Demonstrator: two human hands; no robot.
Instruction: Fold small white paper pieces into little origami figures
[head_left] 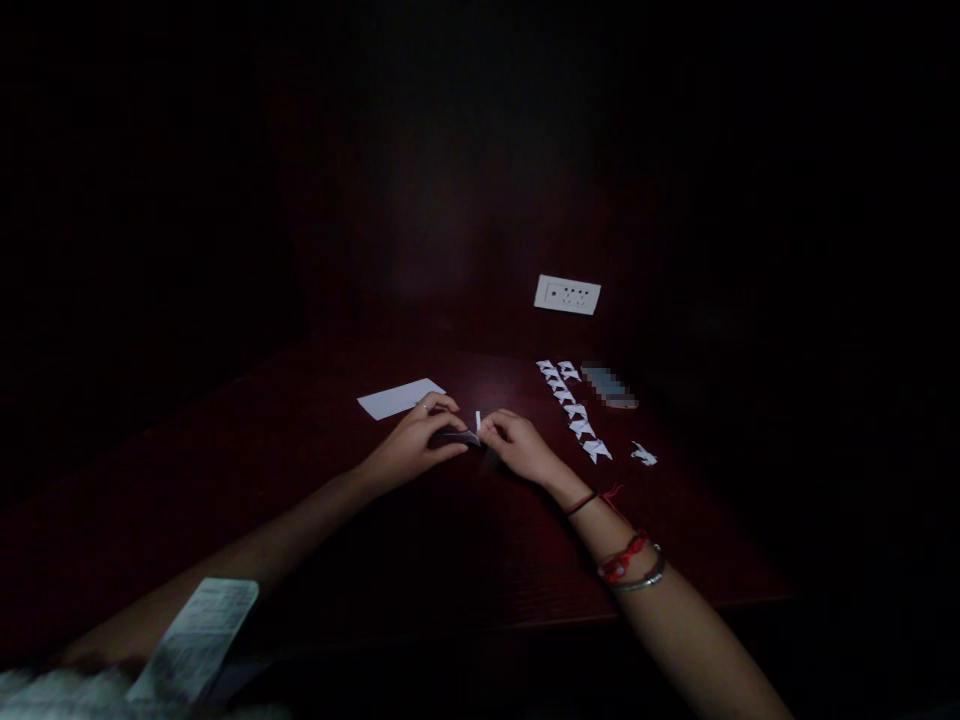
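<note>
The room is very dark, and we see only a dark red wooden table (465,560) with a fine grain and a soft shine, set against a dark wall. At the lower left edge of the view a printed paper slip (196,640) lies close to us, long and flat, with small text we cannot read. Further in, a plain white sheet (400,398) rests flat on the table, just behind our left hand (412,445). The fingers of this hand are closed narrowly on the left side of a small folded paper piece (466,434), which sits low over the table between both hands. Our right hand (517,447) pinches the other side, and one thin white tip of the paper stands up between them. The wrist carries red thread bracelets (622,560) and a metal bangle.

To the right, a row of small folded white paper shapes (576,410) lies in a diagonal line, with one more shape (643,455) apart from it, and a white wall socket (568,294) sits above.

We judge that the thin paper may tear or crease wrongly, because the light is poor and the folds are tiny. A moving forearm could also brush the finished row.
</note>
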